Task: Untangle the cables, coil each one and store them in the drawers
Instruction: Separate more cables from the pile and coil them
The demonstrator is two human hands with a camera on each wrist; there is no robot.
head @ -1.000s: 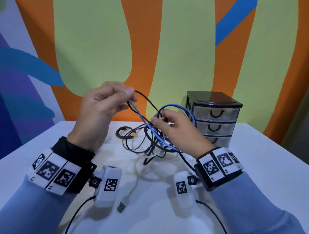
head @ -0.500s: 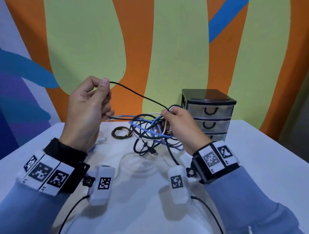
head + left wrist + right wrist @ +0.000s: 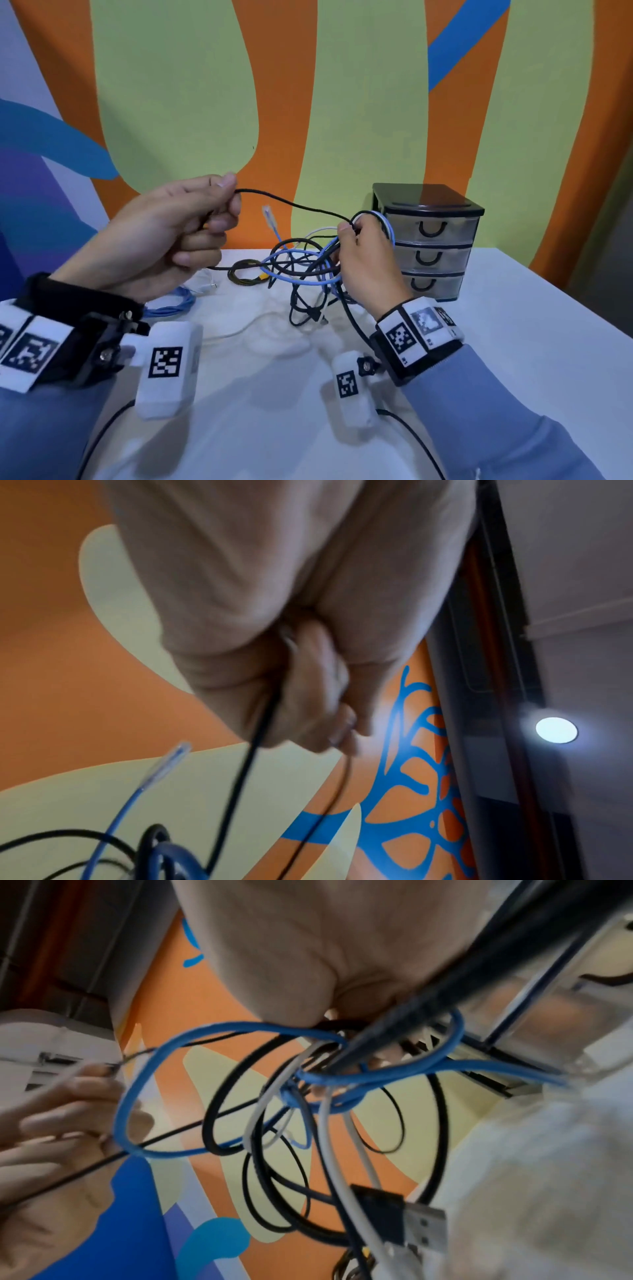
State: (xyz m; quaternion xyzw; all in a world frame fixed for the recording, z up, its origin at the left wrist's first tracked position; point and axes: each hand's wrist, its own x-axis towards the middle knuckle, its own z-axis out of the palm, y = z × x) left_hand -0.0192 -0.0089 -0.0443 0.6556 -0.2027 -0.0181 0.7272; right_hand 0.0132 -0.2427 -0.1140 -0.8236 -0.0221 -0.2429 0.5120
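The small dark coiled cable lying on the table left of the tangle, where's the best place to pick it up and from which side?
Likely best from above: pinch across the whole bundle of the small coiled cable on its left side. It lies flat on the white table, already wound, and its right edge runs close to the tangle held by the right hand, so gripping all turns there should keep it coiled and clear.

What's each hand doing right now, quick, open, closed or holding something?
Left hand: closed, pinching the thin black cable.
Right hand: closed, its grip on the tangled cable bundle, lifted off the table.
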